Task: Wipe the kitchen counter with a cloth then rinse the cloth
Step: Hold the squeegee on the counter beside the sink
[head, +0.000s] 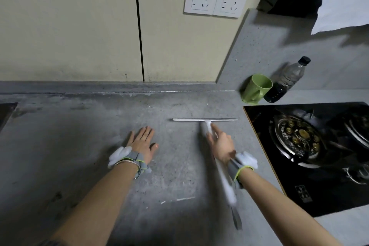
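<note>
Two hands: left hand (142, 142) flat, right hand (220, 145) grips squeegee (205, 121) (handle end blurred).

Bare forearms, grey-and-white wrist straps (127, 159) edged lime, metal bangle (137, 173) on left.

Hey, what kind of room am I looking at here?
Most likely a home kitchen. A grey counter runs beside a black gas hob, a green mug stands near the wall, and the right hand grips a squeegee.
</note>
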Demonstrator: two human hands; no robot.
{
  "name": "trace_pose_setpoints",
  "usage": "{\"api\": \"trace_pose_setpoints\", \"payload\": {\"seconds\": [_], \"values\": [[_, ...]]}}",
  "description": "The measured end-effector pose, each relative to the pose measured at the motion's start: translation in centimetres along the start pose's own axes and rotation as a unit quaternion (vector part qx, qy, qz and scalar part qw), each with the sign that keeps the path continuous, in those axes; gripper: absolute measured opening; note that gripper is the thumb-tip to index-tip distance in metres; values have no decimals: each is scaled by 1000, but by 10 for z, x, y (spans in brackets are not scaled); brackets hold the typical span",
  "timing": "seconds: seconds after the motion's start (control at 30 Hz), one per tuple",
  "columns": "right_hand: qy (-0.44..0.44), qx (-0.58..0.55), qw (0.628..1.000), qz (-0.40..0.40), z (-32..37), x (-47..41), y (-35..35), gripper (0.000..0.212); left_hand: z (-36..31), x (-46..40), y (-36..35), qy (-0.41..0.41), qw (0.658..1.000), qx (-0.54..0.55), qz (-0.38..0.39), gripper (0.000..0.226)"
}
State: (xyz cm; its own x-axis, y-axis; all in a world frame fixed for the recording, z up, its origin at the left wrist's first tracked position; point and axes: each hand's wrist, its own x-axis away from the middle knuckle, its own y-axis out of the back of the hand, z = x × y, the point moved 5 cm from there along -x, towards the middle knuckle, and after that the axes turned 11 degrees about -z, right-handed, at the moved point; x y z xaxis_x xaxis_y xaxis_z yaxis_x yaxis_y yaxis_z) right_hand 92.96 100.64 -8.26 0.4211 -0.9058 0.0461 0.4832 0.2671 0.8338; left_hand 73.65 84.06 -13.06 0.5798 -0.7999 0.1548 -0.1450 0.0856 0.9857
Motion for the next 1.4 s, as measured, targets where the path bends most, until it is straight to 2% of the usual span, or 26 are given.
{"api": "trace_pose_setpoints", "payload": {"seconds": [0.33, 0.73, 0.97, 1.07, 1.23, 1.4], "values": [[44, 24, 998, 25, 43, -118, -26, 44, -8, -27, 9, 10, 994, -65, 88, 56], [44, 84, 995, 33, 54, -146, -38, 37, -11, -13, 9, 22, 993, -48, 105, 56], [72, 90, 991, 68, 31, -99, -27, 39, -13, -11, 11, 17, 993, -76, 94, 57], [68, 105, 988, 87, 11, -53, -16, 49, -14, -6, 10, 1, 993, -75, 94, 56], [52, 109, 988, 96, -22, 29, 6, 52, -20, -5, 13, 16, 990, -104, 89, 51], [53, 97, 988, 110, -52, 105, 25, 53, -32, 5, 12, 8, 998, -65, 3, 50]]}}
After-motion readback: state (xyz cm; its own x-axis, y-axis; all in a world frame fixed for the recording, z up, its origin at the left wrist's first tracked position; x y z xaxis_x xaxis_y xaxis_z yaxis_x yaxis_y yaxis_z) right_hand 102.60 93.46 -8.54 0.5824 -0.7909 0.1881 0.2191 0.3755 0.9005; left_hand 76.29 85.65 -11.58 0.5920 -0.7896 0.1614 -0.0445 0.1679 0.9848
